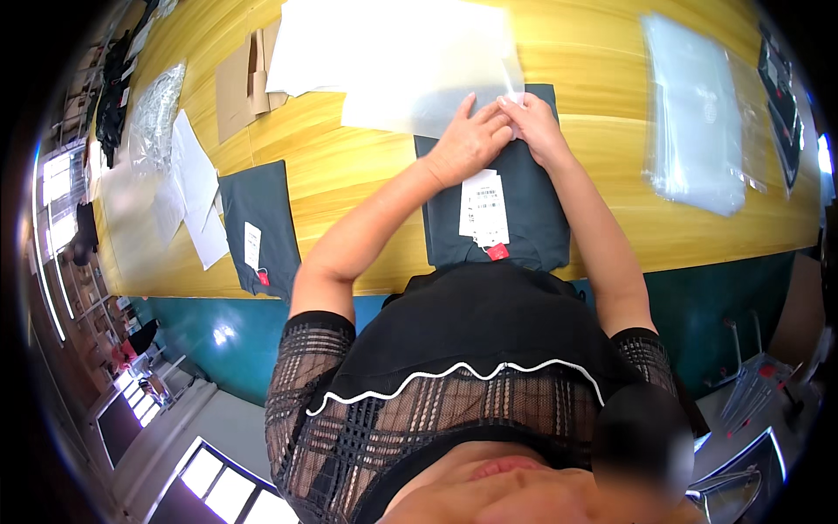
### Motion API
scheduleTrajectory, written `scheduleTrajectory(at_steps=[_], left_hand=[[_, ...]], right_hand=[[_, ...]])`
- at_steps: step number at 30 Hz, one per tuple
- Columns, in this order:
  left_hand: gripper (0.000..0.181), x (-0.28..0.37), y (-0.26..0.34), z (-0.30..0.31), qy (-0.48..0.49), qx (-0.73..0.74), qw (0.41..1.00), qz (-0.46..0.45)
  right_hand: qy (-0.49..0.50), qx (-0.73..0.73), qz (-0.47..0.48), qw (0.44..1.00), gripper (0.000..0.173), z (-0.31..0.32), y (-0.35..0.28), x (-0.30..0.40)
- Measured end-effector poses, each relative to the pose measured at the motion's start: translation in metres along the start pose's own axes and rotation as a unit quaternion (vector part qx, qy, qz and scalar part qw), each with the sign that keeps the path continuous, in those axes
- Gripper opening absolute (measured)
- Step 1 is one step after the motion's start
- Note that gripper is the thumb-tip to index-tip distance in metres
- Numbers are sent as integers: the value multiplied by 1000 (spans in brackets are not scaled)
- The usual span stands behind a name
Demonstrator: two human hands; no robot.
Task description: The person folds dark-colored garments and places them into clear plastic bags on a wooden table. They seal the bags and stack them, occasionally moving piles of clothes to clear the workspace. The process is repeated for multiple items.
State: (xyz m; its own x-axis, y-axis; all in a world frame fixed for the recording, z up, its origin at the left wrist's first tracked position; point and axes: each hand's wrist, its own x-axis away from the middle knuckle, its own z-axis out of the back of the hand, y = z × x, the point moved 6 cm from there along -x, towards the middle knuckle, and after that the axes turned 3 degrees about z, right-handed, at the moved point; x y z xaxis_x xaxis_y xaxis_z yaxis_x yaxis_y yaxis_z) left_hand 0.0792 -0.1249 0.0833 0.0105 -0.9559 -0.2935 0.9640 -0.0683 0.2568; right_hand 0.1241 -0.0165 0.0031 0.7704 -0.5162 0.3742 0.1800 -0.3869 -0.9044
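My right hand (538,126) pinches the near right corner of a translucent plastic bag (432,108) between thumb and fingers. Against the same corner rests my left hand (473,141), fingers bent and spread; whether it grips the film is hidden. Glare washes out much of the bag. Below both hands lies a folded dark garment (533,209), its far part partly covered by the bag and hands. White paper hang tags (484,208) with printed writing lie on the garment, beside a small red tag (497,251) near its neckline.
A second folded dark garment (258,203) with tags lies left on the wooden table (353,216). White sheets (196,196), crumpled clear plastic (157,118) and brown cardboard (236,88) lie beyond it. Right are stacked clear bags (697,118) and more packed dark garments (780,98).
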Motion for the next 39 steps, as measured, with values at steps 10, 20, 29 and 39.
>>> scheduleTrajectory(at_steps=[10, 20, 29, 39], left_hand=[[87, 90, 47, -8, 12, 80, 917, 389], [61, 66, 77, 9, 174, 245, 903, 307], [57, 69, -19, -6, 162, -26, 922, 350], [30, 29, -116, 19, 153, -37, 925, 344]], right_hand=[[157, 396, 272, 862, 12, 53, -29, -3], [-110, 306, 179, 928, 12, 67, -31, -8], [82, 416, 141, 894, 28, 80, -6, 24], [180, 444, 160, 863, 36, 69, -53, -17]])
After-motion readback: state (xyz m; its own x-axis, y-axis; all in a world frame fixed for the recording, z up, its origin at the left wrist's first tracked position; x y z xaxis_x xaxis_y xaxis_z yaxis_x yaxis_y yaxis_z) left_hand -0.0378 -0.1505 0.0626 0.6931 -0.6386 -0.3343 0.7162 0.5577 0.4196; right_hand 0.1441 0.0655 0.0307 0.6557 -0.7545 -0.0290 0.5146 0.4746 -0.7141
